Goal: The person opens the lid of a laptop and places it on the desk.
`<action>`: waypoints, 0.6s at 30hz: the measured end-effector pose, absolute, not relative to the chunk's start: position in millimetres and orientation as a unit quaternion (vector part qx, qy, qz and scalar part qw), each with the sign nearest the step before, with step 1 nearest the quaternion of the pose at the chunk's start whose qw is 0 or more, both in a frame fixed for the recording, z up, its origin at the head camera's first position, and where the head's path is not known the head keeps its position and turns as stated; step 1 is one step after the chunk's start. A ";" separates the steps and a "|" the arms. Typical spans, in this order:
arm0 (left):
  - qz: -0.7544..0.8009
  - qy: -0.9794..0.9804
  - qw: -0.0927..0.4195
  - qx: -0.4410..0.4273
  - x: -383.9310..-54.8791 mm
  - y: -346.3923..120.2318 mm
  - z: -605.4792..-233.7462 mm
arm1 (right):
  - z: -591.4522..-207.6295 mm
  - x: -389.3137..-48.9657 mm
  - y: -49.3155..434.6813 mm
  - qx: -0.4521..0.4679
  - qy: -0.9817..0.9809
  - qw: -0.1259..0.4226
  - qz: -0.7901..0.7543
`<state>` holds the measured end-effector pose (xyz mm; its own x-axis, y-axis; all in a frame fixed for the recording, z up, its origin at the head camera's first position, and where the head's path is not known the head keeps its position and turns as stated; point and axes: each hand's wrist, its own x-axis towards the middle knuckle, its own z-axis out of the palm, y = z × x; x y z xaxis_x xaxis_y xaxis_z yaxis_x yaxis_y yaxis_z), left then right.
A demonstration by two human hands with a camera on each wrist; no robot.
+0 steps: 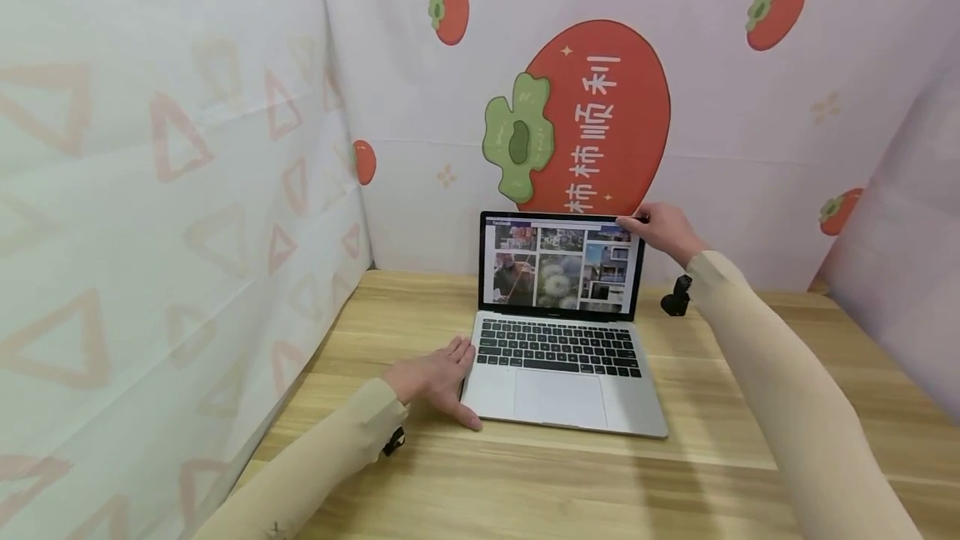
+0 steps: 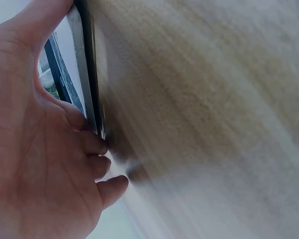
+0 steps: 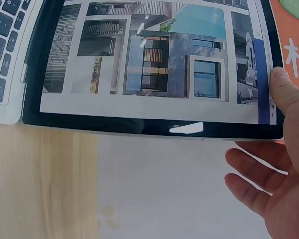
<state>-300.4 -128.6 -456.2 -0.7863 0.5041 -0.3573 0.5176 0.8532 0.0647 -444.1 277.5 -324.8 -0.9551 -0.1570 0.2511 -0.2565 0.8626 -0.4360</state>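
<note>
An opened silver laptop [image 1: 558,398] lies on the wooden table, its lit screen [image 1: 558,265] showing a grid of photos. At the screen's top right corner my right hand [image 1: 663,227] pinches the lid, thumb on the front and fingers behind. The right wrist view shows that thumb [image 3: 284,84] over the dark bezel [image 3: 149,127], with other fingers loosely bent below the edge. My left hand [image 1: 438,377] rests along the base's left side, fingers spread and thumb near the front corner. In the left wrist view its palm [image 2: 35,144] faces the camera, fingertips at the laptop's edge.
The wooden table [image 1: 555,490] extends around the laptop. A cloth backdrop [image 1: 420,215] with printed persimmons hangs right behind the screen, and a patterned side cloth [image 1: 247,215] borders the left. A small black object [image 1: 677,298] shows beside my right sleeve.
</note>
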 end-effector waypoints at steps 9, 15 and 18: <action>-0.012 0.944 0.169 0.282 -303.0 -130.4 -453.0 | -327.9 -436.2 290.6 0.104 -0.959 0.113 0.237; 0.019 0.948 0.175 0.264 -304.6 -132.5 -442.3 | -333.0 -426.2 301.1 0.101 -0.960 0.088 0.246; 0.017 0.947 0.174 0.268 -307.2 -131.3 -435.7 | -335.9 -422.9 303.4 0.104 -0.960 0.075 0.249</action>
<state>-307.2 -131.3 -435.7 -0.7956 0.5143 -0.3201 0.5024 0.8554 0.1259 -422.9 303.4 -335.9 -0.9672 -0.1616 0.1961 -0.2366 0.8541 -0.4633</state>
